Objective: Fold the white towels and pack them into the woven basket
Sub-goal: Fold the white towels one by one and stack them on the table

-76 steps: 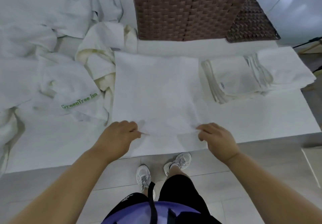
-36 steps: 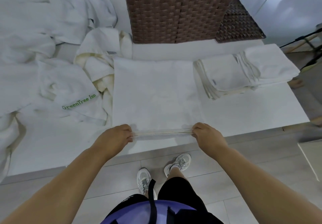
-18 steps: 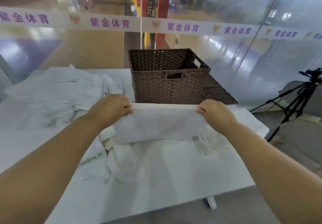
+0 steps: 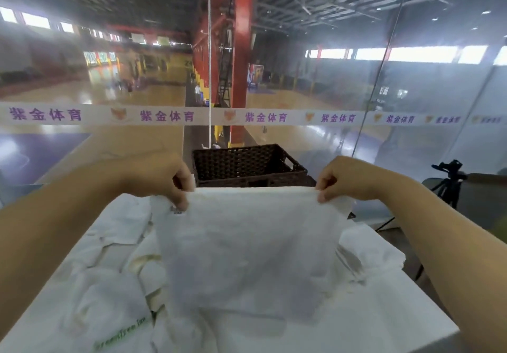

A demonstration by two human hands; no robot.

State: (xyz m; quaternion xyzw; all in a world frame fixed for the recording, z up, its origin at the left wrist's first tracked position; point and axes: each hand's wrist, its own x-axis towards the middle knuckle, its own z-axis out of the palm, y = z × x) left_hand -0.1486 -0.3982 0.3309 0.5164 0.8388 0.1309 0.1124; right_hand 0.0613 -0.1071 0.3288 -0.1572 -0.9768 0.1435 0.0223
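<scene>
Over white table (image 4: 384,314), gym glass (image 4: 411,149) behind: pinching towel (image 4: 247,248) by top corners in left hand (image 4: 162,179) and right hand (image 4: 345,179), letting it hang, likely to straighten for next fold; basket (image 4: 241,163) just behind.

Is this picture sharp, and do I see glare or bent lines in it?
Head view: the towel is soft and slightly blurred; hazy reflections veil the hall beyond the basket; the wide lens tilts upright lines at right and stretches the edges.
</scene>
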